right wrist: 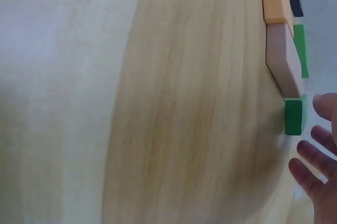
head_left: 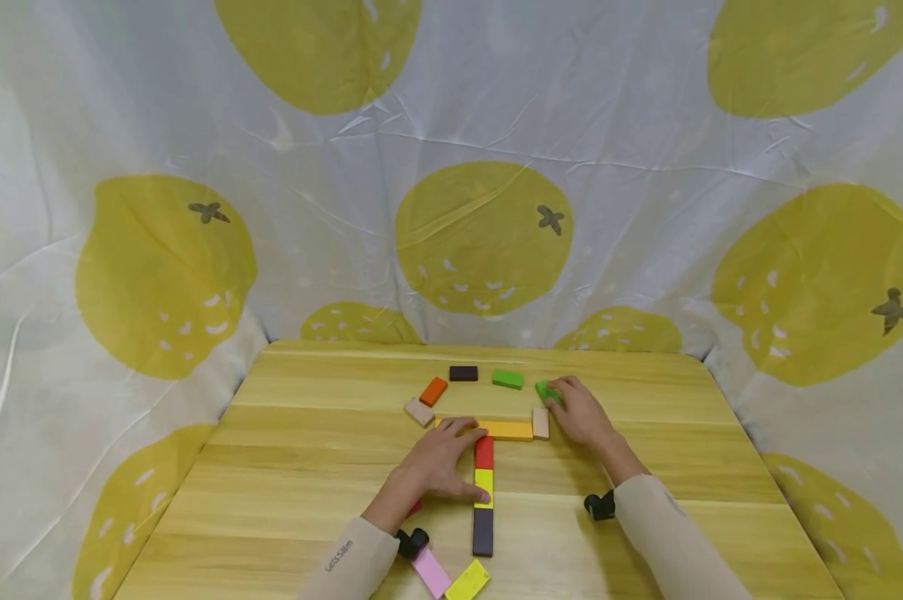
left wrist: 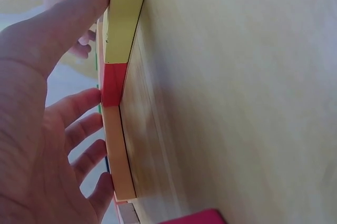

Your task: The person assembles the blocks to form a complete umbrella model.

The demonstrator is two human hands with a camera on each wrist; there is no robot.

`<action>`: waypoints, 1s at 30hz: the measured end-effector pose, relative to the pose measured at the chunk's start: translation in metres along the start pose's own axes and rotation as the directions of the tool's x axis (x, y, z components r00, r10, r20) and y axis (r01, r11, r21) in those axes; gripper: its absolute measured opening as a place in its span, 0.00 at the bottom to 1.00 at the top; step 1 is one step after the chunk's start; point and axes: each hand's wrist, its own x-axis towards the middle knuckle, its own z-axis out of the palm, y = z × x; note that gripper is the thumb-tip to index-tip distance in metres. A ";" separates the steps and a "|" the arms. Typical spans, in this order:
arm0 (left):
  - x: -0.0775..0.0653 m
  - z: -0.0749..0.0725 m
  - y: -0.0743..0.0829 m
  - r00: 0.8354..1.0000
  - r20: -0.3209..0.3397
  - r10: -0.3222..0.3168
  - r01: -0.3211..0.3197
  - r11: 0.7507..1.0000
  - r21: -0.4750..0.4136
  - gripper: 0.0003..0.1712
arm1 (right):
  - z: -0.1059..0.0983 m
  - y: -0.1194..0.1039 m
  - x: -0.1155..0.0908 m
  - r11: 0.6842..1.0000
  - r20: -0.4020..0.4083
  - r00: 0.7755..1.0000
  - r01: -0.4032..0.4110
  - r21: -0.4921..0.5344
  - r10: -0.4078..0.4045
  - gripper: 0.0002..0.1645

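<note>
Flat domino-like blocks lie on the table. My left hand (head_left: 438, 460) spreads over a T of them, its fingertips along the orange-yellow crossbar (head_left: 511, 431) and its thumb on the yellow block (head_left: 484, 479). A red block (head_left: 484, 453) lies between these, and a dark block (head_left: 483, 533) ends the stem. In the left wrist view, the fingers (left wrist: 87, 155) are spread along the blocks' edges. My right hand (head_left: 582, 414) is at a green block (head_left: 543, 392), partly covered by the fingers. In the right wrist view, its loosely bent fingers (right wrist: 313, 163) stand beside the green block (right wrist: 293, 117).
Behind the crossbar curve a pale block (head_left: 419, 412), an orange block (head_left: 433, 391), a black block (head_left: 464, 373) and another green block (head_left: 507, 379). A second pale block (head_left: 541, 423) touches the crossbar's right end. Pink (head_left: 431, 572) and yellow (head_left: 468, 580) blocks lie at the front.
</note>
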 end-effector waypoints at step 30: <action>-0.001 0.001 0.000 1.000 -0.009 0.000 0.000 1.000 0.008 0.61 | 0.011 -0.006 0.024 0.998 0.057 0.998 -0.035 0.052 0.032 0.19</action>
